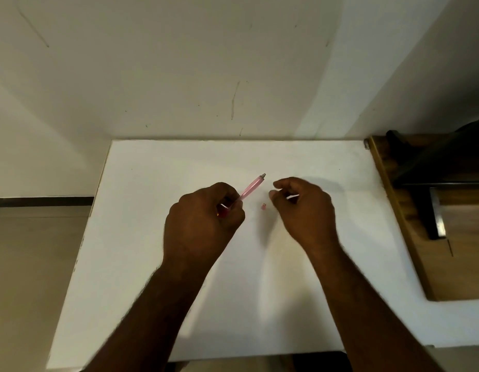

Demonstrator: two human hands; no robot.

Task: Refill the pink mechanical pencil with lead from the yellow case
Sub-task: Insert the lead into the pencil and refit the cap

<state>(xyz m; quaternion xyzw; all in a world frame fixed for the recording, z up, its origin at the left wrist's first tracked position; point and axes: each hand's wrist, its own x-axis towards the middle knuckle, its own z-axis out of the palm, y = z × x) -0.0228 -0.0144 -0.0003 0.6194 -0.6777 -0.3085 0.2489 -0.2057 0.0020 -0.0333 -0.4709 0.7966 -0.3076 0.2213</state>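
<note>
The left hand (pixel 203 218) is closed around the lower end of the pencil (pixel 250 187), fingers wrapped tight on the barrel. A trace of yellow and red shows at the heel of this grip; it may be the case, but that cannot be confirmed. The pencil rises from the fist, angled up and to the right, its top end free in the air above the tabletop (pixel 152 251). That end shows a bare grey tip, so the cap appears to be off.

A small pink cap (pixel 262 207) lies on the tabletop between the two hands, apart from both.

The right hand (pixel 304 208) hovers near the pencil's top end without touching it. Its thumb and forefinger are pinched together, the other fingers curled. A thin pale sliver shows in the pinch; whether it is lead cannot be told.

Judged status: cap removal is done. Lead insertion appears to be the current step. Refitting the cap remains.
</note>
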